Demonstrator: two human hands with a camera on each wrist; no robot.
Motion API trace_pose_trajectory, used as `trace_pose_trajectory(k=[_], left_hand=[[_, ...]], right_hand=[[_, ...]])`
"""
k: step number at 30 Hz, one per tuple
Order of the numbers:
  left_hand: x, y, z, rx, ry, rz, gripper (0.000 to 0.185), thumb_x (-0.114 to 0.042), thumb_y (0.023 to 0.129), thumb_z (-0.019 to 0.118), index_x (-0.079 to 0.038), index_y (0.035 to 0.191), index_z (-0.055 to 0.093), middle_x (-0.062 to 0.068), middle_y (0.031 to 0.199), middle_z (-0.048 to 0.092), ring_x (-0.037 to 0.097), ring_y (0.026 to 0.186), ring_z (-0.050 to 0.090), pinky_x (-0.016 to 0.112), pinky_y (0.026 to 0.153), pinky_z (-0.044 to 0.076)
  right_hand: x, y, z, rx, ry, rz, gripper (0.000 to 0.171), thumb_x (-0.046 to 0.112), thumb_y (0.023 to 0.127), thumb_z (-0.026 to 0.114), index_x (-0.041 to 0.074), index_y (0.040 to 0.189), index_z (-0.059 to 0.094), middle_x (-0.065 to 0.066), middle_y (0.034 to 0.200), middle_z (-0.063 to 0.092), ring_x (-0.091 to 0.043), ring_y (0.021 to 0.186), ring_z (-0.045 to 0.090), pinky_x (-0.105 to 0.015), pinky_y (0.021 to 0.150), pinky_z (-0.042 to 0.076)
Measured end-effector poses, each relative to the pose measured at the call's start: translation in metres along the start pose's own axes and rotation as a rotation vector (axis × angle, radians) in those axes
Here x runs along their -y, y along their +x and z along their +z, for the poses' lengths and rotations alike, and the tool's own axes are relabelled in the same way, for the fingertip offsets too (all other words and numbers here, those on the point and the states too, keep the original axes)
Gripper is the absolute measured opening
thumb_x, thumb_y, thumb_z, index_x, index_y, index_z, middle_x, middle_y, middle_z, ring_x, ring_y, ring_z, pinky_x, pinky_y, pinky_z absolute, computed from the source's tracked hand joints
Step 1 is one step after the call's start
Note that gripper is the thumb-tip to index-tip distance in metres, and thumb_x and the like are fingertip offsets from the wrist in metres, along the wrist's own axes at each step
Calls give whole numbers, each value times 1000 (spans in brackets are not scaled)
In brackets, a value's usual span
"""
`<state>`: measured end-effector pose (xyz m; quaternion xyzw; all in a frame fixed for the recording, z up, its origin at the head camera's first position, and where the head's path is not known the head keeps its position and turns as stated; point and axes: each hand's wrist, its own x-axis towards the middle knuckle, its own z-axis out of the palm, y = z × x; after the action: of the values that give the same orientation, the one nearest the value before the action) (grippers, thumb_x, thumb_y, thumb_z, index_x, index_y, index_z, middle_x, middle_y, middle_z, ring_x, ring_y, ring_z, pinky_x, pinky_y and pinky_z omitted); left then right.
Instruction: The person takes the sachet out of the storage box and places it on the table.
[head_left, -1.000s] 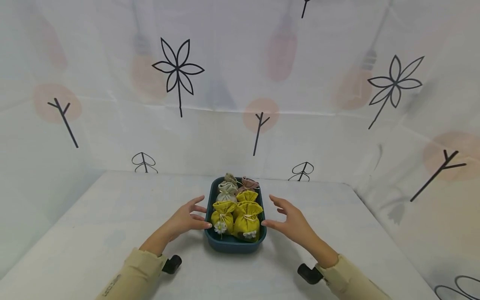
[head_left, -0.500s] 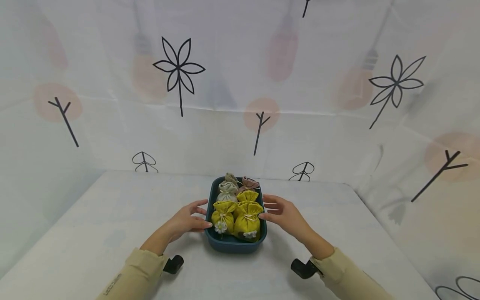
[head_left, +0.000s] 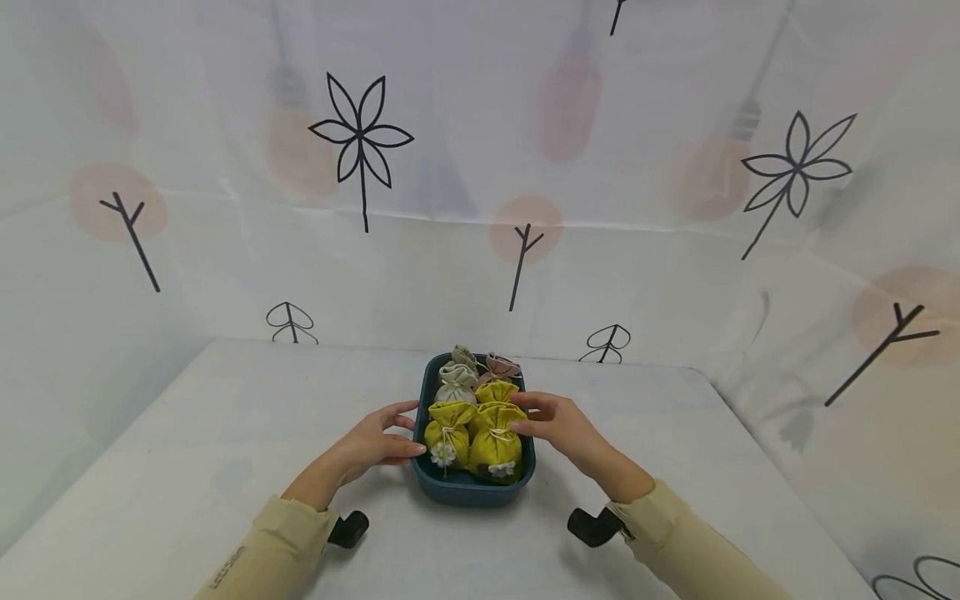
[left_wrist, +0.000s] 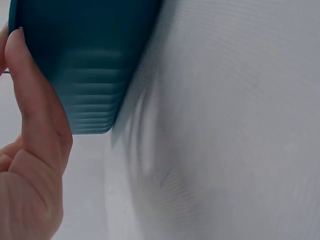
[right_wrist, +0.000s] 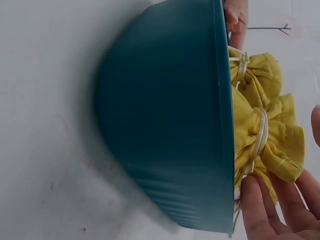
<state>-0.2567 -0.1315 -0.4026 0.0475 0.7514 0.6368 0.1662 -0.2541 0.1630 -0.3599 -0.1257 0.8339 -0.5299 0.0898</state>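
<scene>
Yellow pouch point(head_left: 495, 456), front right, sits at 5 o'clock inside the teal bin point(head_left: 472, 495) on the bench point(head_left: 195, 450) — likely light, soft, not slippery; its tied neck looks the best hold. Right hand point(head_left: 561, 423), at 3 o'clock: fingers parted about the pouch's top, no visible pinch. Left hand point(head_left: 369, 440): spread fingers touch the bin's 9 o'clock rim.

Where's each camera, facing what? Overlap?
Head-worn: forward and down at the blue bin; left hand, right hand, both sleeves show.
On left wrist: at the bin's side; left hand shows.
On right wrist: at the bin and yellow pouches; right hand, left fingers show.
Head and right-wrist views share the pouches; all share the bin.
</scene>
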Motion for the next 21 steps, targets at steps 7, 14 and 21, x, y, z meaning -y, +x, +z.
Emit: trace_pose_trajectory(k=[7,14,21], left_hand=[[-1,-1,0,0,2,2,80,-10,76,77,-11,143,34,15,116,47,19,79,58,33,72,54],[-1,-2,1,-3,-4,-1,80,-10,76,78,-11,144,35,15,117,47,19,80,59,34,73,54],[0,-1,0,-10,1,-3,80,-10,76,78,-12,143,35,15,117,47,20,80,59,34,73,54]], right_hand=[[3,7,6,-1,32,54,41,21,86,68,7,124,60,-9,121,58,-25,109,53,-55,98,35],[3,12,7,18,48,63,33,17,86,68,2,116,64,-6,109,63,-21,102,57,-50,97,38],[4,13,5,51,72,31,30,16,89,65,-3,111,64,-5,99,65,-17,90,60,-42,90,46]])
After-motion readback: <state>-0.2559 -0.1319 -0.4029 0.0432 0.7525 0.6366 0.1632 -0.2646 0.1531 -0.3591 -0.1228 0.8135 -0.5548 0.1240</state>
